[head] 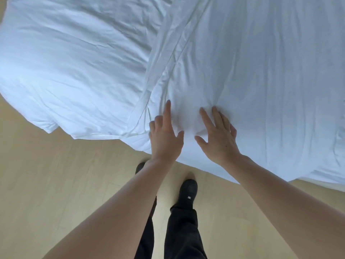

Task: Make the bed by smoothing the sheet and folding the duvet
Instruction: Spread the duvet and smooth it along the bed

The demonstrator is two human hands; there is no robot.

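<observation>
I judge the smoothing underway: my left hand (165, 139) and right hand (217, 139) press spread-fingered on the creased white cotton sheet (252, 81), the puffy white duvet (74, 71) still rumpled and unfolded.

The bed (280, 165) is cut off by the top, left and right edges of the frame, so its full extent cannot be seen, and the mattress is covered throughout by the white sheet (261, 71) and the duvet (65, 62). The left shoe (140, 167) at lower centre is largely hidden behind the left forearm. Both arms are cut off by the bottom edge.
</observation>
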